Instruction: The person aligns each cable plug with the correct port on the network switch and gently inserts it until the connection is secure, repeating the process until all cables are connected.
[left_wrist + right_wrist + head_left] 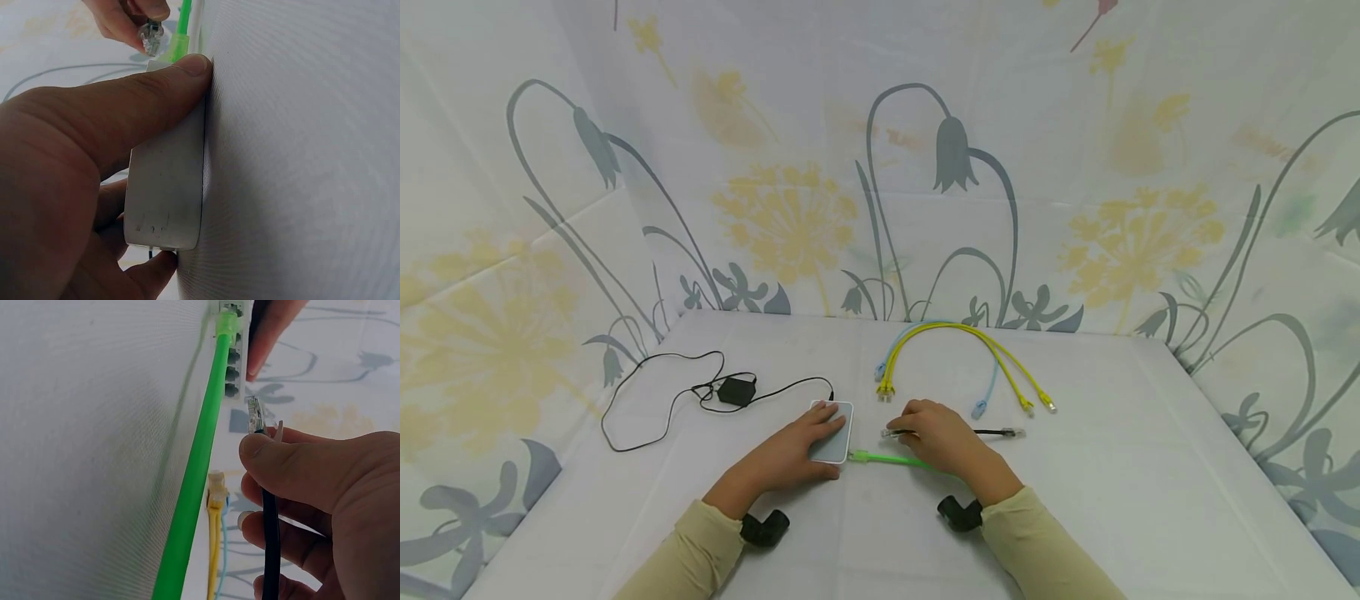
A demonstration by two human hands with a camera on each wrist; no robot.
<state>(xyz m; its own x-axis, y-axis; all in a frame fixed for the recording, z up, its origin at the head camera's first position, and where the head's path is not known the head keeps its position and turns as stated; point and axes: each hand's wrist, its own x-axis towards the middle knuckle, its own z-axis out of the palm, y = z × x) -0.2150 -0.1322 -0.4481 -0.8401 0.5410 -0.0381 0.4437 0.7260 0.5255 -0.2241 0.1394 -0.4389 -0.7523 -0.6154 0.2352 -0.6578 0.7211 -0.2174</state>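
A small white and grey network switch [831,452] lies on the table under my left hand [793,448], which grips it with fingers over the top and thumb along the near side. From its right side runs a green network cable [891,459], its plug seated in one port; other ports [232,373] show bare beside it in the right wrist view. Between thumb and fingers my right hand [942,435] pinches a short black network cable [992,432] just behind its clear plug [255,414]. That plug points at the switch's port side and stands apart from it.
Behind my right hand lie yellow network cables [958,326] and a light blue one [995,379], curved in arcs. To the left, a black power adapter [736,391] has a thin looped cord that reaches the switch. Patterned fabric [910,208] hangs behind the table.
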